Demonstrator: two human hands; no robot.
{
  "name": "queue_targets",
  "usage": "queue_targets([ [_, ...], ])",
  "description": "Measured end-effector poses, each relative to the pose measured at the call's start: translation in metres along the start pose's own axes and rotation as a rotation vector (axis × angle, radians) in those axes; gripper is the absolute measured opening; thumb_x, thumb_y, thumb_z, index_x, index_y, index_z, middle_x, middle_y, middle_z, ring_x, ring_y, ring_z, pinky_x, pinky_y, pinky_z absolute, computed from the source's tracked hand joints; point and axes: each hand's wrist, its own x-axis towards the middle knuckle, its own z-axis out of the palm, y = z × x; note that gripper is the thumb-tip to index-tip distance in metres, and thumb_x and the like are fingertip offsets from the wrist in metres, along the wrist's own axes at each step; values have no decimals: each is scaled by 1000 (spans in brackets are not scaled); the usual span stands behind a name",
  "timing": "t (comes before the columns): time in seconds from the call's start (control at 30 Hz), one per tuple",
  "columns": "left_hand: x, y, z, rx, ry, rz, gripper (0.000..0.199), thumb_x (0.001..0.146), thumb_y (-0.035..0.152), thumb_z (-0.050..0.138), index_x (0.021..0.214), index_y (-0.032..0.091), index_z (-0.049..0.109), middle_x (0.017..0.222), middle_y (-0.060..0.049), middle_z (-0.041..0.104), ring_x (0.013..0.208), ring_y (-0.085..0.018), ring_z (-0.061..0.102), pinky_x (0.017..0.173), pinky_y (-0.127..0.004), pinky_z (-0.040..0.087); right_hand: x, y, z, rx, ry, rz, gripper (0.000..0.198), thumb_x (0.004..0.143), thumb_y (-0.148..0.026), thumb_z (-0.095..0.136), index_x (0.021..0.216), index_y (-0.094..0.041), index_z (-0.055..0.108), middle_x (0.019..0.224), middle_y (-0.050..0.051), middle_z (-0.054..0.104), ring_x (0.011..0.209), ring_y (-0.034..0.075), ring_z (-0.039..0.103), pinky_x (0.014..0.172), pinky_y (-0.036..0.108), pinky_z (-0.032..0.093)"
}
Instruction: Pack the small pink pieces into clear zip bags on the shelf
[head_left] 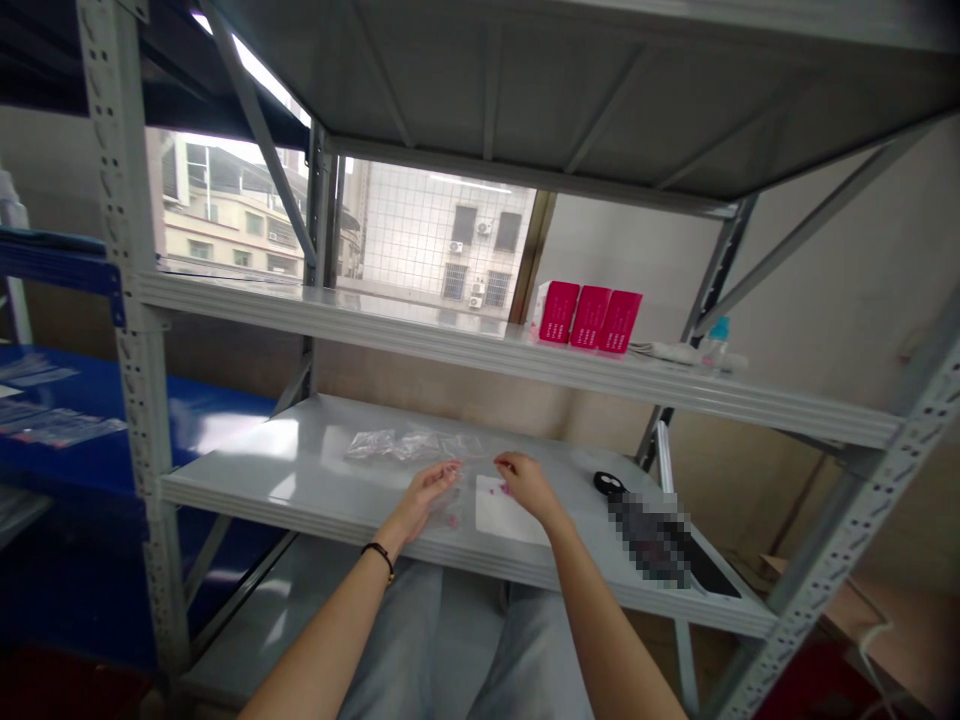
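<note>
Your left hand (426, 490) curled, right hand (528, 484) fingers bent; grips can't be told | clear bag (448, 517) at left's 4 o'clock, long axis unclear | white sheet (499, 516) at right's 7 o'clock, left edge 12–6

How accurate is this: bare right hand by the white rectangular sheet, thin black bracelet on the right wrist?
Not quite: the thin black bracelet is on the left wrist, as the head view shows. The bare right hand is by the white rectangular sheet.
</note>
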Motion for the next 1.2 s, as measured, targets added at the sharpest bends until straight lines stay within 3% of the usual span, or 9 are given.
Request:
queue_targets([
  [0.17, 0, 0, -1, 4, 13, -24, 41, 78, 43, 74, 110, 18, 71, 100, -10, 69, 94, -25, 62, 78, -33, 47, -11, 24, 18, -162, -95, 44, 30, 88, -8, 47, 99, -17, 74, 102, 9, 73, 101, 21, 62, 90, 28, 41],
  [0.43, 1, -3, -1, 17, 8, 10, 39, 79, 41, 73, 110, 18, 72, 100, -9, 70, 95, -24, 62, 80, -33, 46, -16, 35, 26, -262, -140, -17, 29, 91, -12, 46, 97, -20, 73, 100, 6, 72, 102, 22, 56, 89, 27, 38],
  [0.87, 2, -4, -1, 25, 17, 38, 39, 78, 42, 74, 108, 17, 72, 98, -9, 71, 93, -23, 63, 79, -31, 46, -14, 43, 29, -314, -177, -108, 29, 93, -14, 44, 96, -19, 73, 98, 8, 70, 102, 22, 55, 86, 28, 38],
  [1.2, 2, -4, -2, 17, 6, 36, 37, 79, 41, 73, 109, 19, 72, 98, -8, 72, 93, -23, 64, 79, -30, 45, -13, 48, 35, -242, -106, -107, 33, 94, -14, 40, 107, -18, 70, 105, 9, 68, 103, 22, 57, 88, 28, 40],
])
